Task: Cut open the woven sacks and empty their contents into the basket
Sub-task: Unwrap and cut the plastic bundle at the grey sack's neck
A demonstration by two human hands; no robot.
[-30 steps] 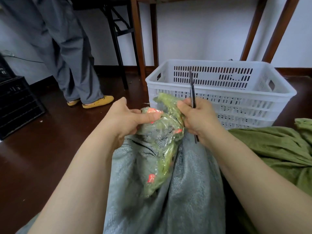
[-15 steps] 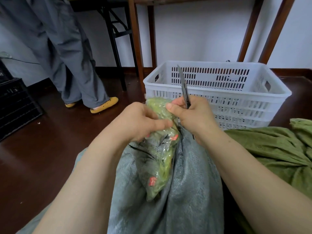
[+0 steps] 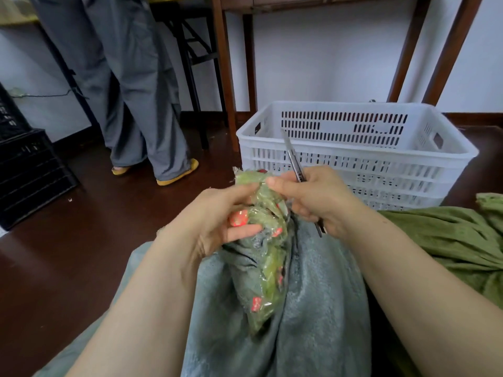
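- Head view, principal item: a green translucent sack [image 3: 268, 268] with red markings, narrow and crumpled. It is held up at its top end between both hands, and its lower end lies on the lap.
- Position of the sack: just in front of the basket's near wall and outside it, low in the middle of the frame.
- Left hand [image 3: 217, 216]: it grips the upper part of the sack, with the thumb along the top edge and the fingers curled beneath.
- Right hand [image 3: 318, 197]: thumb and forefinger pinch the sack's top edge opposite the left thumb. The remaining fingers are clenched round a slim grey metal cutting tool [image 3: 292, 156].
- Cutting tool: the blade points up and away, crossing in front of the basket wall. The butt end shows below the palm.
- White slotted plastic basket [image 3: 353, 155]: rectangular, standing on the floor just beyond the hands.
- Grey fleece cloth [image 3: 321, 308]: spread over the lap, under the sack.
- Olive-green cloth [image 3: 449, 240]: heaped at the right, beside the basket.
- Dark polished wooden floor [image 3: 68, 254].
- Black slatted crate [image 3: 30, 170]: at the far left edge.
- Standing person in grey trousers [image 3: 141, 91] and yellow slippers [image 3: 177, 176], at upper left.
- Brown wooden table legs [image 3: 226, 77]: against the white wall behind the basket.
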